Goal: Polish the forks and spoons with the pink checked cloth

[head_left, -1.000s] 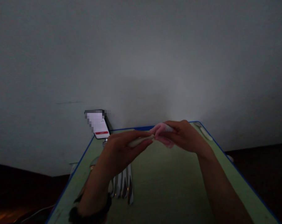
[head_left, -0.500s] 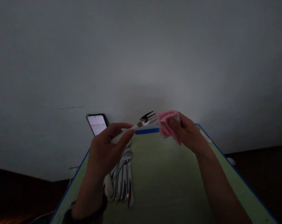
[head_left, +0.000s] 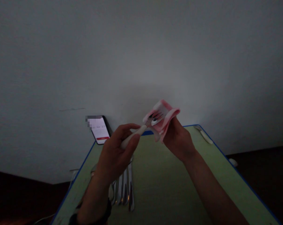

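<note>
My left hand (head_left: 116,151) is closed around the white handle of a fork (head_left: 141,129), held above the table with the tines pointing up and right. A folded pink cloth (head_left: 163,117) is gripped in my right hand (head_left: 177,139), and the fork's tines rest in its open fold. Both hands hover above the green table (head_left: 169,187) near its far edge. A dark band circles my left wrist.
Several pieces of steel cutlery (head_left: 124,187) lie in a row on the table under my left arm. A phone (head_left: 99,129) with a lit screen leans on the white wall at the far left corner. Another white-handled utensil (head_left: 204,134) lies at the far right edge.
The fork came out of the cloth and then went back into its fold. Both hands rose a little, and my right hand turned the cloth open toward the tines.
</note>
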{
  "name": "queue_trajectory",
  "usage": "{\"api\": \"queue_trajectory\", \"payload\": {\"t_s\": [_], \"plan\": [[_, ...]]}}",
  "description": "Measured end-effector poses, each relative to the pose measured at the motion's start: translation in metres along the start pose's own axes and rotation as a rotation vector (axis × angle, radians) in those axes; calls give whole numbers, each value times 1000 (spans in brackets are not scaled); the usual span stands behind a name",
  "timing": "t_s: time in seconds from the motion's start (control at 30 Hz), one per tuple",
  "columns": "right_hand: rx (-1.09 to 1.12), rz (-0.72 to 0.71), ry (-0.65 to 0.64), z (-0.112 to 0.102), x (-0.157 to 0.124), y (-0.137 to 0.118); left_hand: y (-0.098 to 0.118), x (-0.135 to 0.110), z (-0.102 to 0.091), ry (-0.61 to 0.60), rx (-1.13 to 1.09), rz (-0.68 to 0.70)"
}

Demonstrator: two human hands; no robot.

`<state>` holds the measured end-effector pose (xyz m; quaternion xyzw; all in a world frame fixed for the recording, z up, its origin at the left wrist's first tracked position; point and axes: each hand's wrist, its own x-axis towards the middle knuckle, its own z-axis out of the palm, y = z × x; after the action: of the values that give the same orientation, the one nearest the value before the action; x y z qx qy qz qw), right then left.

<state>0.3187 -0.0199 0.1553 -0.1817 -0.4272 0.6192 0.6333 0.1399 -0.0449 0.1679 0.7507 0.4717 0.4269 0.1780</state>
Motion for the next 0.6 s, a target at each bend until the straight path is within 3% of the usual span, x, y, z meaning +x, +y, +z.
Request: {"api": "queue_trajectory", "payload": {"t_s": [0.1,0.3,0.5,0.6], "plan": [[-31,21,-32,8,-5,5,-1,1,7,-109,69,-10],[-203,-26,178,-1,-5,26,4,2,16,-437,180,-41],[-264,-116,277,1,-4,28,2,-5,6,-706,96,-12],[-314,-71,284,7,-7,30,-1,-5,4,-755,78,-10]]}}
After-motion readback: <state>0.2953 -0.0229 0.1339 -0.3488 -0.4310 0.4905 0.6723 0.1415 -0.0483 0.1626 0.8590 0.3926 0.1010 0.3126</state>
